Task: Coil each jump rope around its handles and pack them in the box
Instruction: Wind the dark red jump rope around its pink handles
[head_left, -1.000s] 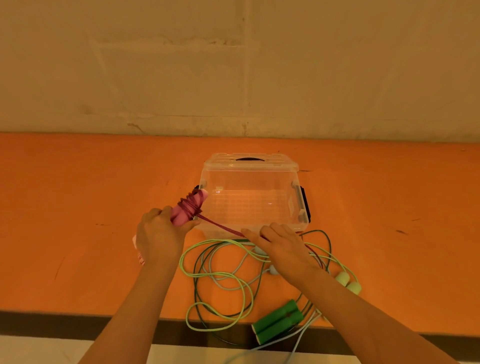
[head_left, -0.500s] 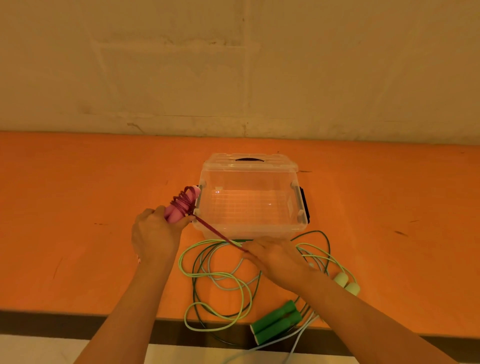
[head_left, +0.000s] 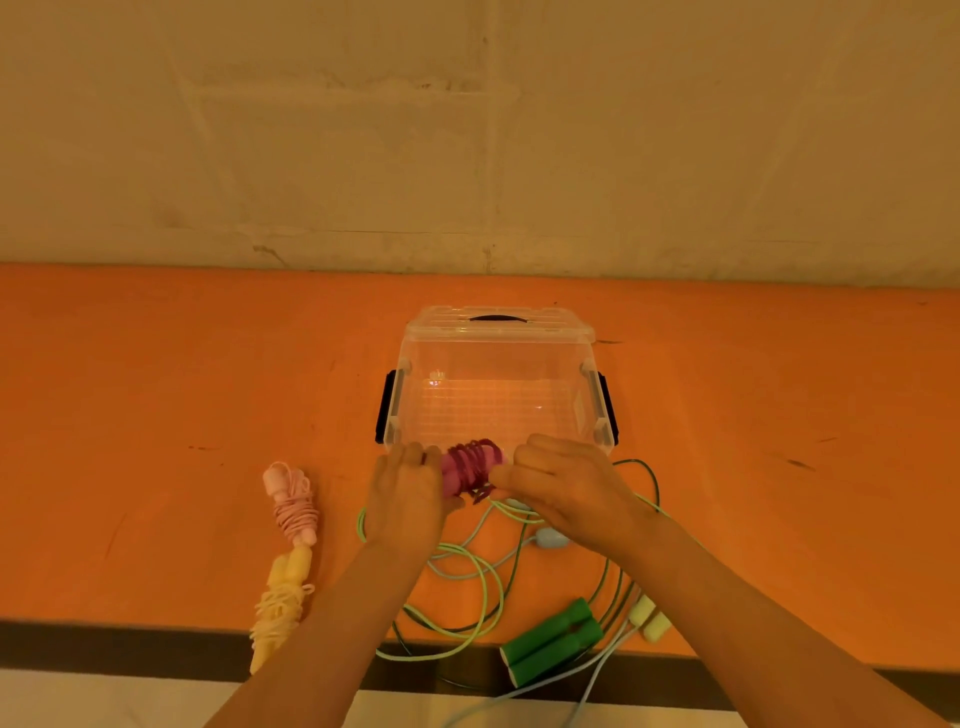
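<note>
- Since a second ago the magenta rope bundle (head_left: 471, 470) has come from the box's left corner to just in front of its near wall, and the taut strand that ran to the right hand is now wound in.
- Left hand (head_left: 408, 501) curls its fingers round the bundle's left end, at 9 o'clock of it.
- Right hand (head_left: 563, 491) pinches the bundle's right end, fingers curled close, at 3 o'clock of it.
- Bundle shows pink handles under tight dark magenta turns, a small loop hanging at its underside.
- Clear plastic box (head_left: 592, 400), open, with black side latches, stands at 12 o'clock of the hands; its lid leans behind it.
- Orange table (head_left: 156, 389) meets a pale, scuffed wall (head_left: 467, 130) at the far edge.
- At 8 o'clock of the hands lie a coiled pink rope (head_left: 293, 501) and a coiled yellow rope (head_left: 280, 605), end to end.
- At 5 o'clock, loose light-green cord (head_left: 483, 582) tangles with darker cord beside green handles (head_left: 550, 642) and pale yellow handles (head_left: 649, 618).
</note>
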